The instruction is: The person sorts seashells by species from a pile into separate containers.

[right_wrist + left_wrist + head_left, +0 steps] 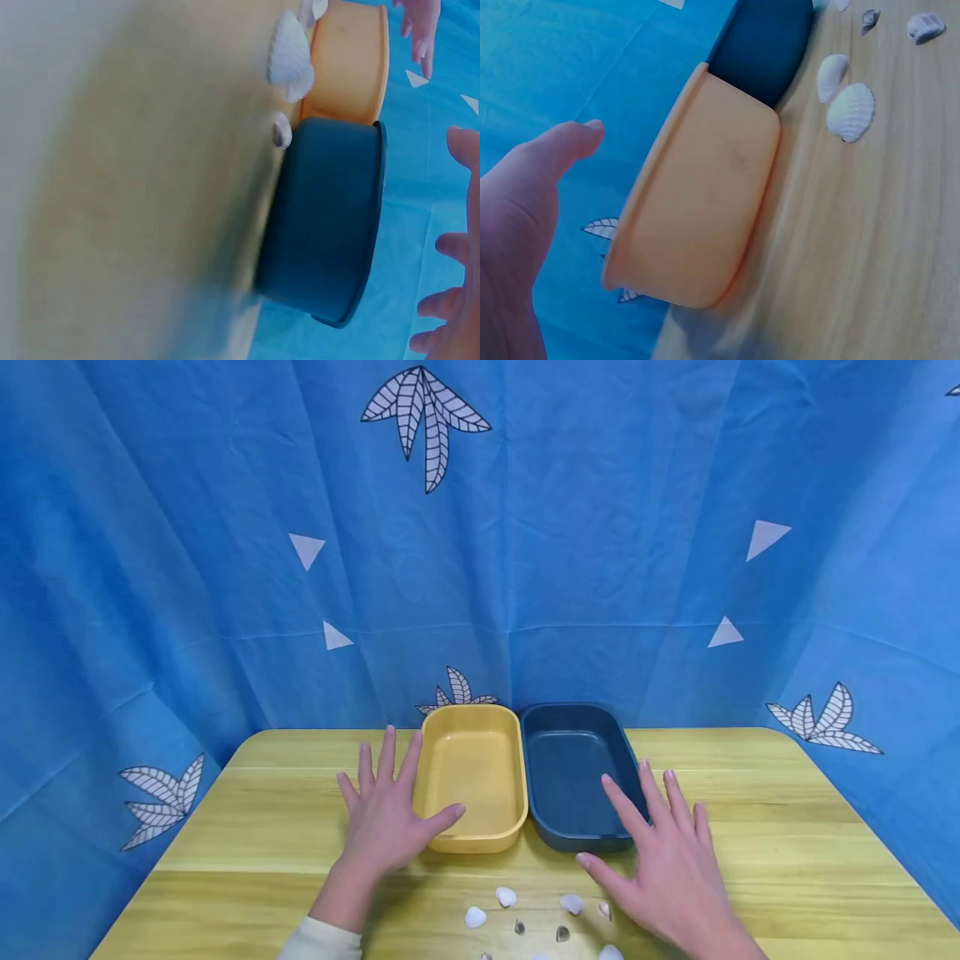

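My left hand (382, 822) spreads its fingers by the left side of a yellow tray (472, 842), its thumb overlapping the near left rim in the head view. To the right, my right hand (671, 868) has its fingers splayed, the index fingertip overlapping the dark blue tray (581, 841). Neither hand holds anything. Both trays stand side by side, their insides bare. In front of them lie several white seashells (476, 917) and small grey-brown shells (562, 934). The left wrist view shows a ribbed white shell (851, 112) near the yellow tray's outer wall (705, 202).
The wooden table (780, 827) reaches back to a blue curtain (600, 543) printed with leaves and triangles, directly behind the trays. More shells are cut off by the head view's bottom edge, such as a white one (611, 952) near my right wrist.
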`<action>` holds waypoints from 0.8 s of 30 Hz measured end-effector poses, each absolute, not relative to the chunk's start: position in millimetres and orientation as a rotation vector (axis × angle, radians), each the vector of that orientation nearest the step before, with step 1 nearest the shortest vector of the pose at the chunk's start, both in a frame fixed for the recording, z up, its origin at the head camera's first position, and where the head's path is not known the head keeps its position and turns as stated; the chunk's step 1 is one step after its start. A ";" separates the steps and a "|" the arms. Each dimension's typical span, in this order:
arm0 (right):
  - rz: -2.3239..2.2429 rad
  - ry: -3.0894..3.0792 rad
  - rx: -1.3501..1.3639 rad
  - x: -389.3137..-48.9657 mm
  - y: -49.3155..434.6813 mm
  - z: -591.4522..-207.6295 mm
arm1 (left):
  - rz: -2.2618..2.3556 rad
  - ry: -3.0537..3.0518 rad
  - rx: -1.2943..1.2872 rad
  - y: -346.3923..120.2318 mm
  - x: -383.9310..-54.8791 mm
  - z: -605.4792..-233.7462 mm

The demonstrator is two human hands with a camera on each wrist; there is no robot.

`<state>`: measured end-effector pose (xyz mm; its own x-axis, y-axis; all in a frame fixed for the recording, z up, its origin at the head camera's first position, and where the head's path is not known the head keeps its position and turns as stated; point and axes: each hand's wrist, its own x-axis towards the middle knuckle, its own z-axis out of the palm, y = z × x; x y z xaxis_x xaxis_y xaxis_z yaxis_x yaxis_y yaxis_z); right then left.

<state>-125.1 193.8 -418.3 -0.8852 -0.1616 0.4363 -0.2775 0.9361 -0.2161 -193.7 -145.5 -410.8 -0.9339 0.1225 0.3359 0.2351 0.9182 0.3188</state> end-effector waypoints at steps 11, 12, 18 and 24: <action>0.665 -2.544 0.356 -105.7 192.9 -427.8 | -0.823 -2.781 -0.299 -142.4 -202.9 -427.2; 0.698 -2.521 0.353 -104.5 191.8 -428.3 | -0.853 -2.781 -0.299 -142.6 -203.6 -429.1; 0.884 -2.466 0.261 -97.8 187.9 -434.0 | -0.931 -2.751 -0.321 -142.7 -205.7 -438.4; 1.068 -2.439 0.182 -95.0 190.4 -445.2 | -0.980 -2.748 -0.346 -141.6 -206.2 -443.8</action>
